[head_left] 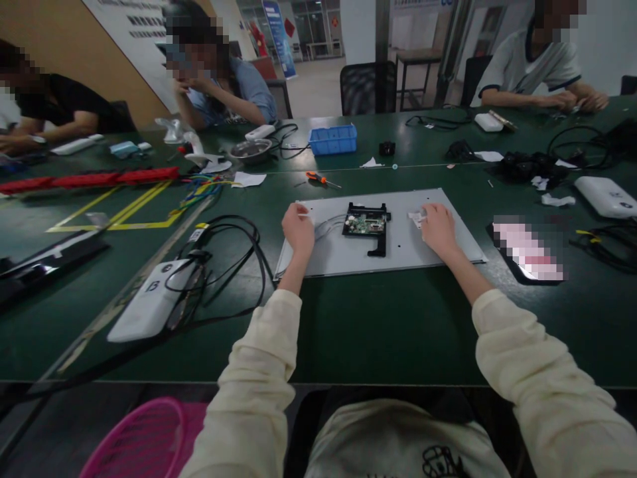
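A light grey flat panel (pixel 318 262) lies on the green table before me. On it sits a black bracket (pixel 381 244) with a green circuit board (pixel 365 222) in it. Thin grey wires (pixel 328 224) run from the board toward my left hand (pixel 298 230), which is closed at the panel's left side. A slim white bit shows at its fingers, too small to name. Over the panel's right part, my right hand (pixel 438 229) is closed on a small crumpled white piece (pixel 417 217), perhaps paper or film.
An orange-handled screwdriver (pixel 316 178) and a blue basket (pixel 333 139) lie beyond the panel. Left are a white power bank (pixel 149 302) and looped black cables (pixel 253 245). A phone (pixel 527 252) lies right. A pink basket (pixel 144 438) stands below the table edge. Other people sit across.
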`<state>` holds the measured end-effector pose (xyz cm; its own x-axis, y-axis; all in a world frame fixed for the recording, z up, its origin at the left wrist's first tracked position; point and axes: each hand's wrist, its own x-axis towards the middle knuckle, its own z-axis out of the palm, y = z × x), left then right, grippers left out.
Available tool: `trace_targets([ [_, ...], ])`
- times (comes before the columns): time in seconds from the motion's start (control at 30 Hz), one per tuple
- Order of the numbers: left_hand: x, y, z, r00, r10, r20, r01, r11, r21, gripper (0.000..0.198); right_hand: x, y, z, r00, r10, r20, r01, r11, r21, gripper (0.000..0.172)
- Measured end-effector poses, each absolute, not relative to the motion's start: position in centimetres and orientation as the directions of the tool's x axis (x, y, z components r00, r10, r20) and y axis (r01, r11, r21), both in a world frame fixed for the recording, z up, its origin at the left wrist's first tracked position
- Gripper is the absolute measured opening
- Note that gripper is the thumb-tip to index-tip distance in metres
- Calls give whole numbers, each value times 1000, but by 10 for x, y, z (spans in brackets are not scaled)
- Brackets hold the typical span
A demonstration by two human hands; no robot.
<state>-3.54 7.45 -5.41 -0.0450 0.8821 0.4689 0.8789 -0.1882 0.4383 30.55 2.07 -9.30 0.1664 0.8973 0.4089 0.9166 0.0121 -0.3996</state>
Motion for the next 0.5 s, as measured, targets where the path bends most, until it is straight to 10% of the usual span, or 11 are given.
trace_targets([
  [0.17,-31,75,-46,-218,828,517,836,-114,536,30,294,18,-84,-123,890,440,905,283,-319,45],
  [0.5,42,75,-24,502,804,319,802,-571,178,37,286,12,-90,36,935,353,965,59,-255,51],
])
